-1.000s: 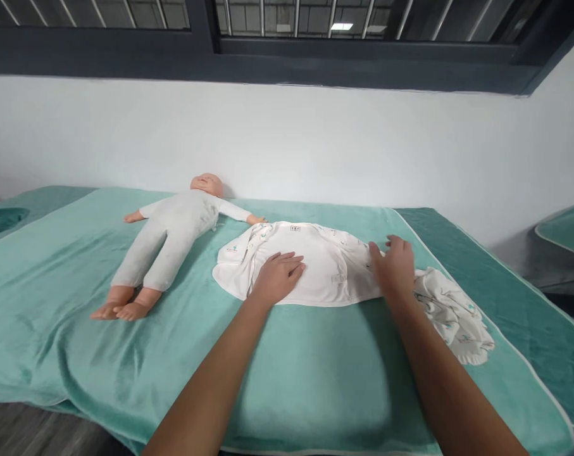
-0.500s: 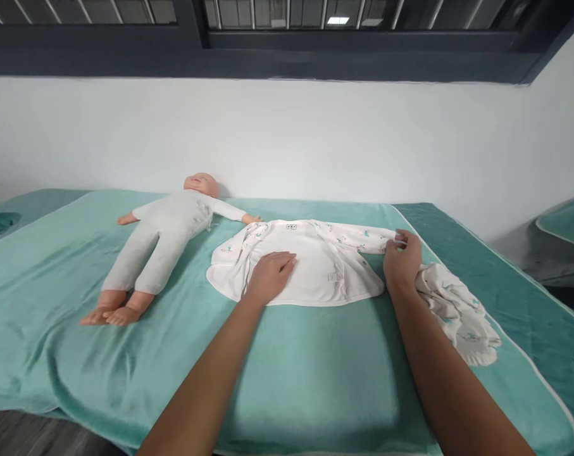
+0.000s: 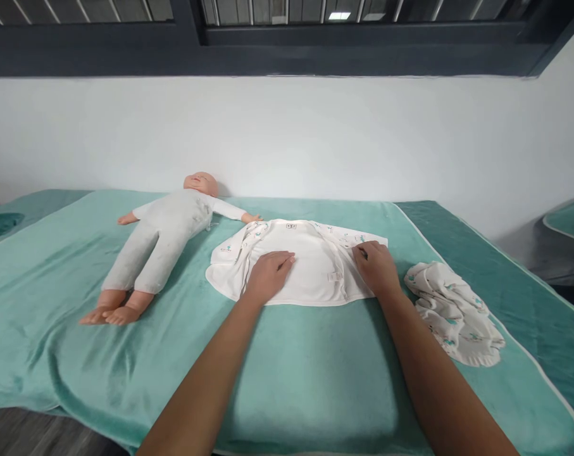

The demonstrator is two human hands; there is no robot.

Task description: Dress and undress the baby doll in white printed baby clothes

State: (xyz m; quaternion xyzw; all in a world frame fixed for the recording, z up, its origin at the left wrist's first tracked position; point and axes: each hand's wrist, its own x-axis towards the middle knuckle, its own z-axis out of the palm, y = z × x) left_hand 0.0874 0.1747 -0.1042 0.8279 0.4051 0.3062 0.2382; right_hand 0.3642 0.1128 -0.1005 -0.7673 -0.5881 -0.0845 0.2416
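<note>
A white baby shirt (image 3: 310,269) with small coloured prints on its sleeves lies spread open, neck label at the far side. My left hand (image 3: 270,277) rests flat on its left half, fingers together and stretched out. At the base of the right sleeve (image 3: 378,240), my right hand (image 3: 376,266) is closed, thumb and fingers pinched on the shirt's cloth; the fingertips are partly hidden. To the left a baby doll (image 3: 173,218) in a white body suit lies on its back, one hand close to the shirt's left sleeve.
A crumpled printed baby garment (image 3: 457,316) lies right of my right forearm. Everything rests on a teal padded cover (image 3: 310,373) over a bed or table. Behind stands a white wall (image 3: 287,139) below a dark window frame (image 3: 362,54).
My right hand has moved left, from the cuff of the right sleeve to the sleeve's base. My left hand stays in place on the shirt.
</note>
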